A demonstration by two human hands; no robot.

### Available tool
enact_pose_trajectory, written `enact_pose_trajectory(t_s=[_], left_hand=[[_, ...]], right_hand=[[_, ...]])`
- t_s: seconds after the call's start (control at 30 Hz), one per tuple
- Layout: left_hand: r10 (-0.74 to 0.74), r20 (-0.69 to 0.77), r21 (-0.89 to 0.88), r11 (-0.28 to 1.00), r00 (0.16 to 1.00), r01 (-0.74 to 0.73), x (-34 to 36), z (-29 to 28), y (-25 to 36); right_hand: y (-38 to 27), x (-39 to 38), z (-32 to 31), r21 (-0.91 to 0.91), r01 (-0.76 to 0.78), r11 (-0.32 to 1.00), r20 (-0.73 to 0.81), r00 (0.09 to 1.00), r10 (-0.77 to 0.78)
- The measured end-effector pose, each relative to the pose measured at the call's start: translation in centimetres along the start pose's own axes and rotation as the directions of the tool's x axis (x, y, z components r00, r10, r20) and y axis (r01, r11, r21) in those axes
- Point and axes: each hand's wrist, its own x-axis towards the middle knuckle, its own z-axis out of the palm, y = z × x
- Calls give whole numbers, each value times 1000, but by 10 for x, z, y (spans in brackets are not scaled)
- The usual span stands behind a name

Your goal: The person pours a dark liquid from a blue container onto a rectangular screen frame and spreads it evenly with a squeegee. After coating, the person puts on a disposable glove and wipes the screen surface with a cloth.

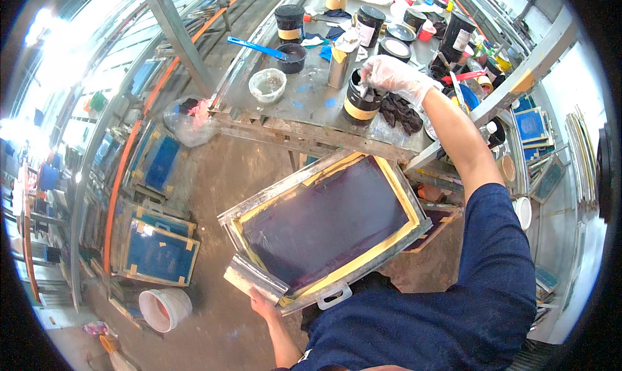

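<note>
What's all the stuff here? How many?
table: one, grey, top middle
framed screen: one, dark purple, centre
bar: one, pale, screen's corner
near tub: one, black, table's edge
metal can: one, silver, beside it
clear tub: one, whitish, table's left
bowl: one, black, behind clear tub
spatula: one, blue, across bowl
other tubs: several, mostly black, farther back
stacked screens: several, blue, both sides
buckets: two, white, left, right
clutter: uncountable, mixed, table's right
left hand: one, bare, at bar
right hand: one, clear glove, at near tub
sleeve: one, navy, right
</note>
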Motion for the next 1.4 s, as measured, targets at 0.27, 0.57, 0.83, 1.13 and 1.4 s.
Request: enact_pose_trajectory(t_s=[0.27,0.57,0.83,1.13,1.4], left_hand=[[-2,62,-33,999,998,4,0,13,3],[-10,82,-55,998,997,15,-1,9,4],[6,84,-59,998,996,-1,1,12,2],[45,39,68,997,998,-48,3,4,-7],[57,38,13,998,998,-57,-1,15,-2]], right_hand=[[15,-14,-25,635,20,772,-292,932,216],[2,-18,-29,861,-15,508,-216,894,392],[40,-28,-27,777,12,629,-259,917,303],[8,-34,-20,293,-135,946,-140,973,183],[23,-33,-32,341,-70,937,-276,946,171]])
